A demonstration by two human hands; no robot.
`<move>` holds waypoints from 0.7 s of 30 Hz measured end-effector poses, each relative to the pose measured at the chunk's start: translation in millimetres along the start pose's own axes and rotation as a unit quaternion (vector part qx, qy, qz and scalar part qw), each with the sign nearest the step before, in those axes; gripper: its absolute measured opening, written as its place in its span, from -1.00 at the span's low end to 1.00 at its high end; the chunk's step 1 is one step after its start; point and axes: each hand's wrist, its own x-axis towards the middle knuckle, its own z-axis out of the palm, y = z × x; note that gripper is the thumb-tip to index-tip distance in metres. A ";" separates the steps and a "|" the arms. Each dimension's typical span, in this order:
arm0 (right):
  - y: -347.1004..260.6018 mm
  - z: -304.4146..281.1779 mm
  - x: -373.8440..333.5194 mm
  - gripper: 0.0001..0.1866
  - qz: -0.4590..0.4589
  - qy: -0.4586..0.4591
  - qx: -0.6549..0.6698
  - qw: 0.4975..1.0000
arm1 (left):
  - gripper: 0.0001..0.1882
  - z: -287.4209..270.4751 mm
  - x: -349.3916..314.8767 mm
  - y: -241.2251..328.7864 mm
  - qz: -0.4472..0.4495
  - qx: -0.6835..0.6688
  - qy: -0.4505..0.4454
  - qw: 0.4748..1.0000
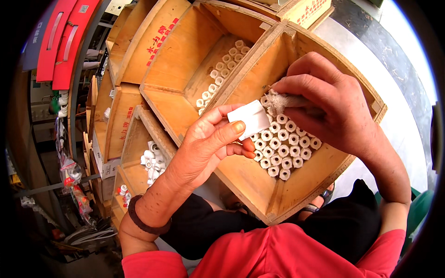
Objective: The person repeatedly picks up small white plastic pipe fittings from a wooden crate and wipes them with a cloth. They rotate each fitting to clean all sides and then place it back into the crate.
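Observation:
My left hand [206,148] grips a flat white rectangular piece [252,124] between thumb and fingers; its exact kind does not show. Pinched in my right hand [333,102] is a wad of greyish, fuzzy cloth [279,101], close to the upper right edge of the white piece. Whether the two touch, I cannot tell. Below both hands is a wooden box [252,190], where many white ring-like fittings [283,149] stand in rows with dark holes facing up. My right hand hides some of them.
Left of that box, a second wooden box [176,60] holds similar white fittings [225,66]. A see-through-fronted bin [123,162] contains white pipe fittings [154,161]. Red cases [65,55] stand at the far left, above hanging packets [72,171]. Something green [419,208] sits at the right.

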 end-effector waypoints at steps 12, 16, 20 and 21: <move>-14.3 15.0 -4.0 -0.53 -0.064 -0.042 -0.018 0.997 | -0.52 6.3 0.2 -1.2 0.010 -0.020 -0.029 0.999; -14.3 13.8 -3.2 -0.53 -0.065 -0.037 -0.022 0.997 | -0.45 7.2 -0.1 -2.5 0.023 0.039 -0.026 0.999; -8.2 3.7 -2.1 -0.54 -0.046 -0.033 -0.010 0.998 | -0.47 8.8 0.2 1.7 0.009 0.040 -0.015 0.999; -6.0 1.0 -1.6 -0.55 -0.042 -0.020 -0.006 0.999 | -0.48 8.6 0.5 2.2 0.009 0.034 -0.011 0.999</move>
